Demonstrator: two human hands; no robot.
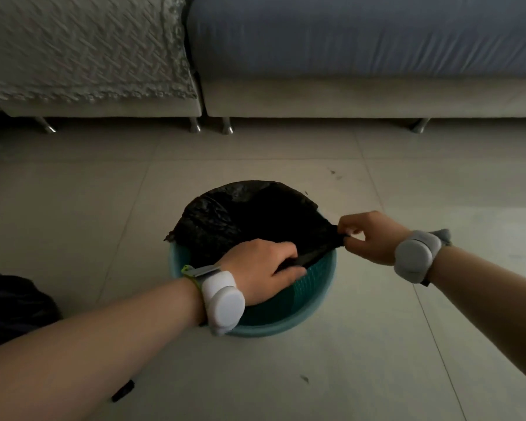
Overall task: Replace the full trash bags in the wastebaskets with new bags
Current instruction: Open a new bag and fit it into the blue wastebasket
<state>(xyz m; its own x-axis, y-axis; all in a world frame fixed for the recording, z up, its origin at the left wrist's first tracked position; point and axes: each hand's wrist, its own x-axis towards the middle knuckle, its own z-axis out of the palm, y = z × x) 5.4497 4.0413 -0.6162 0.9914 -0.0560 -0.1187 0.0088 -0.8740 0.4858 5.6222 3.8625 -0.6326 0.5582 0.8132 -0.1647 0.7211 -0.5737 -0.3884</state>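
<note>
A round teal wastebasket [316, 287] with mesh walls stands on the tiled floor in the middle of the view. A black trash bag [225, 217] lies spread over its far and left rim and hangs into it. My left hand [264, 273] grips the bag's near edge over the basket's opening. My right hand [371, 235] pinches a stretched corner of the same bag just past the basket's right rim. Both wrists wear grey-white bands.
A sofa with a grey patterned cover [82, 50] and a blue cushion [362, 34] runs along the far side on metal legs. A dark bulky bag [9, 308] sits at the left edge. A small dark object [122, 390] lies on the floor near me.
</note>
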